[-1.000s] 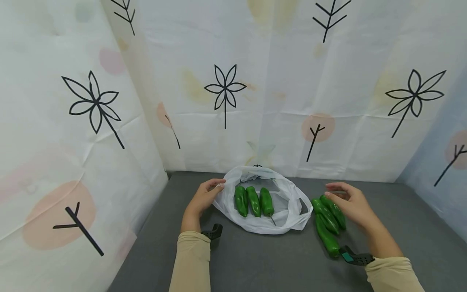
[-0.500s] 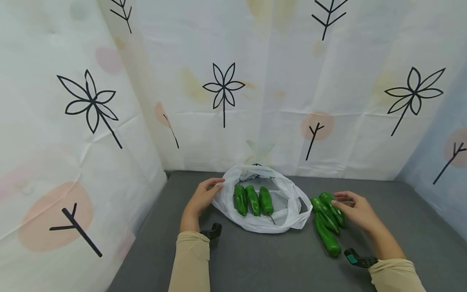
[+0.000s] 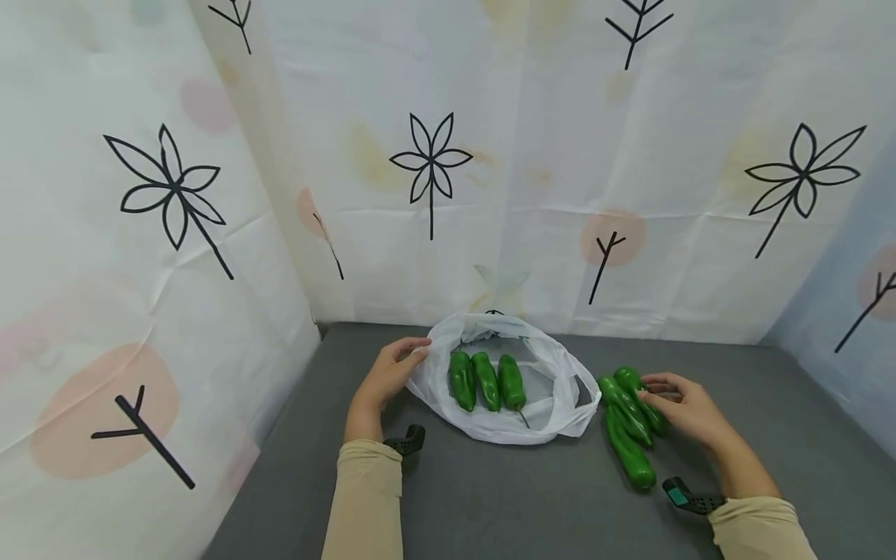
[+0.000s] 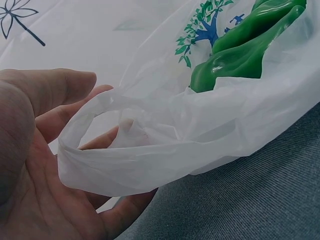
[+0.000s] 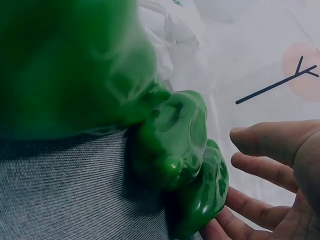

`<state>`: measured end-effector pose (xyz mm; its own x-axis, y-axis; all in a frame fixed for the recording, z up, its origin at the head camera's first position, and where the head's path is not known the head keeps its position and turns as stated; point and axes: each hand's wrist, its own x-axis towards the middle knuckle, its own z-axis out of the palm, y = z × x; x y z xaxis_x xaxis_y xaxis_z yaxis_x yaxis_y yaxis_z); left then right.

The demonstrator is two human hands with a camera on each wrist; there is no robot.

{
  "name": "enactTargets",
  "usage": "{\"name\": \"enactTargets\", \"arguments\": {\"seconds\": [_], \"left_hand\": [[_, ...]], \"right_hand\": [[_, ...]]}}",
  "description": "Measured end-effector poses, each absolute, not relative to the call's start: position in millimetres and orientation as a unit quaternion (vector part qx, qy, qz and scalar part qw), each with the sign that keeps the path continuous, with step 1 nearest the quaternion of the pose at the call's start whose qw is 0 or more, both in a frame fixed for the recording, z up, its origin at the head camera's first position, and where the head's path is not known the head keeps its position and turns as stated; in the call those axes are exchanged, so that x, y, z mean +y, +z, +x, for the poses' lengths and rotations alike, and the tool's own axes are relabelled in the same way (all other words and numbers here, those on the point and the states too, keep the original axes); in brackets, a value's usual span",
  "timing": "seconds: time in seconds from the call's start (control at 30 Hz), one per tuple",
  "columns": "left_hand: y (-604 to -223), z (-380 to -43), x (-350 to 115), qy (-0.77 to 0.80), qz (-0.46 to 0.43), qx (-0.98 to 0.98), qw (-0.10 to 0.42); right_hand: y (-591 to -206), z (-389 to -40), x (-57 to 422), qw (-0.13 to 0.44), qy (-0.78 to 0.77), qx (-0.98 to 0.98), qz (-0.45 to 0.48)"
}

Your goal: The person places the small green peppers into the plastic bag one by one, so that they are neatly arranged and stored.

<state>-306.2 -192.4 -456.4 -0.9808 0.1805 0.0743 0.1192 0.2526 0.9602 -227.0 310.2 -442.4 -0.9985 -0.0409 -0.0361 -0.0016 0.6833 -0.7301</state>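
Note:
An opened white plastic bag [image 3: 437,389] lies on the table with three green peppers [image 3: 486,381] side by side inside it. My left hand [image 3: 385,379] is at the bag's left edge. In the left wrist view its relaxed fingers extend behind the bag's looped handle [image 4: 115,172], the thumb apart from them. Right of the bag, three more green peppers [image 3: 628,459] lie close together. My right hand [image 3: 689,408] is beside the rightmost one, fingertips right at its side. In the right wrist view the thumb stands away from that pepper [image 5: 212,192].
The dark grey tabletop [image 3: 518,498] spreads under everything. White patterned cloth [image 3: 518,257] hangs behind it and along both sides. Each wrist wears a black camera strap, the right strap [image 3: 689,498] with a teal patch.
My right hand has moved right, from above the loose peppers to the outer side of the rightmost one. My left hand stays at the bag's edge.

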Motion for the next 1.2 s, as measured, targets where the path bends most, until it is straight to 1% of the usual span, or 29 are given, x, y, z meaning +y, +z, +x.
{"name": "enactTargets", "arguments": {"seconds": [0.5,1.2], "left_hand": [[-453.9,-304.5,-190.8,0.595,0.09,0.799,0.022],[-455.9,-306.1,-189.4,0.595,0.085,0.799,0.029]], "right_hand": [[-452.6,-227.5,314.4,0.011,-0.407,0.913,-0.024],[-451.4,-227.4,312.0,0.005,-0.404,0.915,-0.009]]}}
